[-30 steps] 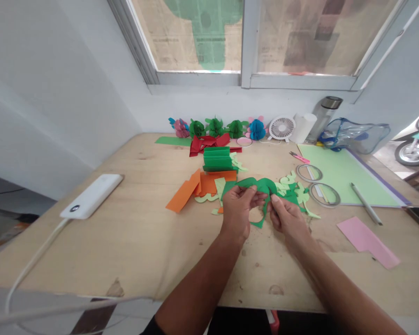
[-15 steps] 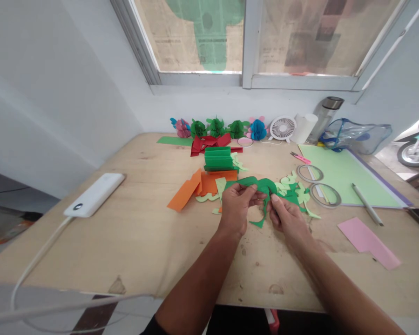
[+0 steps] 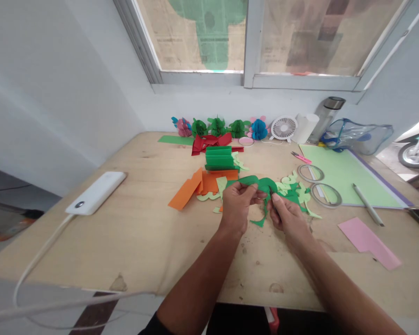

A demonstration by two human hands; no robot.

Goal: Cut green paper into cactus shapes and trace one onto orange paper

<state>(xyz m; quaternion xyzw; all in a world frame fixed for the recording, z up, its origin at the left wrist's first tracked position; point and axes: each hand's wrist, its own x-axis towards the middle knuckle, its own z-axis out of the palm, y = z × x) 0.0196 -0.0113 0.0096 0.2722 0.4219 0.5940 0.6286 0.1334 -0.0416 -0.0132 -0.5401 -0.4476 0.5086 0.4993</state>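
My left hand [image 3: 238, 204] is closed on a dark green paper piece [image 3: 248, 180] with a curved outline, pinched between thumb and fingers. Close beside it on the right, my right hand [image 3: 287, 214] is closed round a small dark tool [image 3: 271, 191] whose tip touches the paper; most of the tool is hidden in the fingers. A narrow green strip [image 3: 260, 221] hangs down between the hands. Light green curly scraps [image 3: 289, 181] and green scraps lie to the right. Just behind my left hand are orange paper [image 3: 185, 190] and a folded green stack [image 3: 219, 157].
At the back stand paper honeycomb figures [image 3: 217, 126], a white fan [image 3: 283, 127] and a bottle [image 3: 327, 116]. Tape rings [image 3: 326, 195], pink-handled snips [image 3: 301, 157], a pen [image 3: 368, 204] and pink paper [image 3: 369, 243] are to the right; a white power bank [image 3: 96, 193] lies left.
The view has shifted very slightly. Both hands keep nearly the same place and grip, with the green paper between them.
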